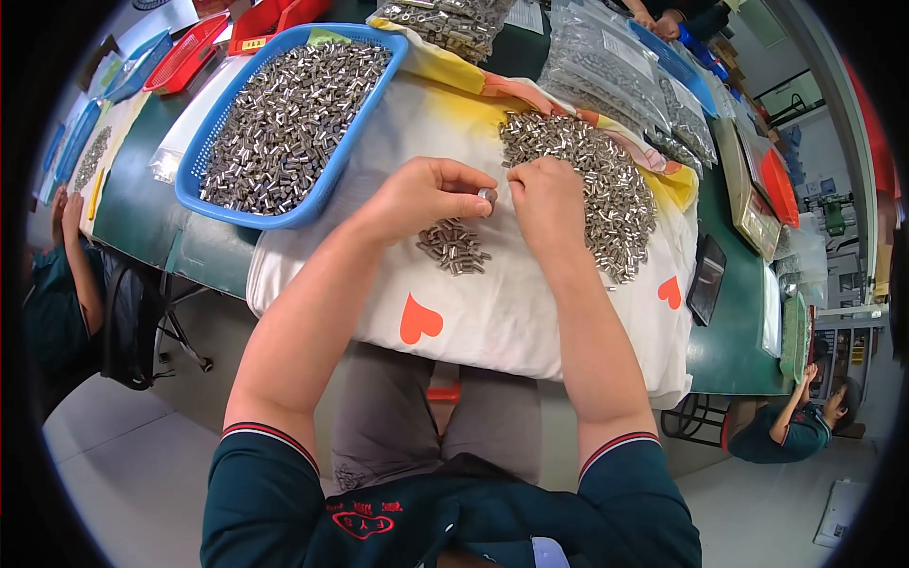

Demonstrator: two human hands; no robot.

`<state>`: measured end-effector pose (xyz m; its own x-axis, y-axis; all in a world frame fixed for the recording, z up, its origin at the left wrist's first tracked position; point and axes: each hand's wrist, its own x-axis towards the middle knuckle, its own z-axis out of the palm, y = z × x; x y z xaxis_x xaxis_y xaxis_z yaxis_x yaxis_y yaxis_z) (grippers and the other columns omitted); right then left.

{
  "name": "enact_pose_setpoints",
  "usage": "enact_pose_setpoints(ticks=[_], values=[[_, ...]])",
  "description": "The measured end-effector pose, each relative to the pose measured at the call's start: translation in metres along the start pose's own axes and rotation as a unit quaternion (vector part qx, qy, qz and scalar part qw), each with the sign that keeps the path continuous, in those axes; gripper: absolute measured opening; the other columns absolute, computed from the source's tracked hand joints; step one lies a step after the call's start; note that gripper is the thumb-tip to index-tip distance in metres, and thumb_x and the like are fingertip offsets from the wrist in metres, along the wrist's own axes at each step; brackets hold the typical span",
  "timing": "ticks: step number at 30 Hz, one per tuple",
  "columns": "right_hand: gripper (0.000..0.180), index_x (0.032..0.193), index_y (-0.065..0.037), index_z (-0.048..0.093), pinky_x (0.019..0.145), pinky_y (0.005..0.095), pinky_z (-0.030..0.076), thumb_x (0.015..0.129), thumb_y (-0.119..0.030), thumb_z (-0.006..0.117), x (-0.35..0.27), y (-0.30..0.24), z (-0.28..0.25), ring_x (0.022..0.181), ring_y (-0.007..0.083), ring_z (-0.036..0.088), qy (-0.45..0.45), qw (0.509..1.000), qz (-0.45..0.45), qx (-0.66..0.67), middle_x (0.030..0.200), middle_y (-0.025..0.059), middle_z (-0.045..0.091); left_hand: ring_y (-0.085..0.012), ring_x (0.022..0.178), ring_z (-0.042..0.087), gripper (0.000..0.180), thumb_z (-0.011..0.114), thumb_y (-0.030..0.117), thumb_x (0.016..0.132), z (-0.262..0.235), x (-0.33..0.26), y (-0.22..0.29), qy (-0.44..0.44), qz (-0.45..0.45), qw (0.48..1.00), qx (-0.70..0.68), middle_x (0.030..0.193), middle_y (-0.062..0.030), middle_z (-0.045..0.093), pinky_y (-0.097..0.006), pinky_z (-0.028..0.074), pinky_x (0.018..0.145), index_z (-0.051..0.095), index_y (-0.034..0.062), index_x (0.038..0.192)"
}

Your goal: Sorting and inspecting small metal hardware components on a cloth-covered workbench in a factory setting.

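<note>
Over a white cloth (pixel 492 331) with red hearts, my left hand (pixel 417 201) pinches a small silvery metal cylinder (pixel 487 196) between thumb and forefinger. Just to its right, my right hand (pixel 551 208) is closed, its fingers curled and their tips close to that cylinder. Whatever the right fingers hold, if anything, is hidden. Below my left hand lies a small heap of short metal cylinders (pixel 454 248). A much larger pile of the same cylinders (pixel 615 204) spreads beyond and to the right of my right hand.
A blue plastic basket (pixel 189 170) full of metal cylinders (pixel 294 123) stands to the left. Bags of parts (pixel 606 66) are stacked at the back. A dark phone (pixel 706 280) rests on the green table (pixel 734 350) at right. Co-workers sit on both sides.
</note>
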<state>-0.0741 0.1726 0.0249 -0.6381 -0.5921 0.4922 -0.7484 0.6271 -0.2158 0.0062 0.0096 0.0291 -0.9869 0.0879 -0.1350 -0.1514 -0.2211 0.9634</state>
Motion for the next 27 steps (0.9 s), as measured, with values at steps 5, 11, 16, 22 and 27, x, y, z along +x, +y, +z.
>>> enact_pose_setpoints(ticks=[5,11,16,22,27], values=[[0.006,0.071,-0.006,0.063,0.068,0.0368,0.043,0.068,-0.010,0.060,-0.003,0.002,-0.002,0.073,0.0261,0.054,-0.042,0.998,0.014,-0.038,0.074,0.0088,0.058,-0.0097,0.079,0.058,0.029,0.063,0.001,0.075,0.005,0.000,0.003,-0.017,-0.012,1.000,0.023,0.090,-0.0065,0.062,-0.022,0.048,0.072,0.057,-0.0033,0.102],[0.006,0.073,-0.005,0.061,0.067,0.0344,0.044,0.072,-0.008,0.057,0.000,-0.015,-0.015,0.073,0.0240,0.056,0.022,0.973,0.063,0.222,0.075,0.0077,0.058,-0.0109,0.078,0.058,0.028,0.062,0.002,0.076,0.000,-0.004,0.005,0.020,-0.001,1.000,0.020,0.092,-0.0069,0.061,-0.023,0.048,0.072,0.056,-0.0037,0.103],[0.010,0.079,-0.003,0.061,0.063,0.0276,0.046,0.072,-0.009,0.059,-0.005,-0.020,-0.029,0.069,0.0184,0.058,-0.076,0.908,0.114,0.396,0.077,0.0074,0.060,-0.0114,0.078,0.058,0.029,0.063,0.003,0.076,0.001,0.003,0.000,0.044,0.030,0.999,-0.004,0.091,-0.0067,0.061,-0.023,0.048,0.071,0.055,-0.0029,0.103],[0.008,0.077,-0.003,0.061,0.062,0.0252,0.046,0.072,-0.008,0.060,-0.005,-0.022,-0.034,0.068,0.0122,0.056,-0.107,0.904,0.135,0.392,0.075,0.0037,0.062,-0.0096,0.078,0.057,0.027,0.064,0.002,0.075,-0.002,0.001,0.000,0.034,0.034,0.999,0.026,0.089,-0.0060,0.062,-0.021,0.047,0.071,0.058,-0.0033,0.100],[0.007,0.074,-0.003,0.060,0.061,0.0297,0.047,0.068,-0.006,0.060,-0.008,-0.025,-0.031,0.070,0.0234,0.058,-0.028,0.968,0.006,0.250,0.072,0.0099,0.059,-0.0087,0.078,0.056,0.026,0.064,0.003,0.075,0.001,-0.001,-0.001,0.040,0.037,0.997,0.050,0.089,-0.0050,0.062,-0.021,0.046,0.070,0.058,-0.0036,0.100]])
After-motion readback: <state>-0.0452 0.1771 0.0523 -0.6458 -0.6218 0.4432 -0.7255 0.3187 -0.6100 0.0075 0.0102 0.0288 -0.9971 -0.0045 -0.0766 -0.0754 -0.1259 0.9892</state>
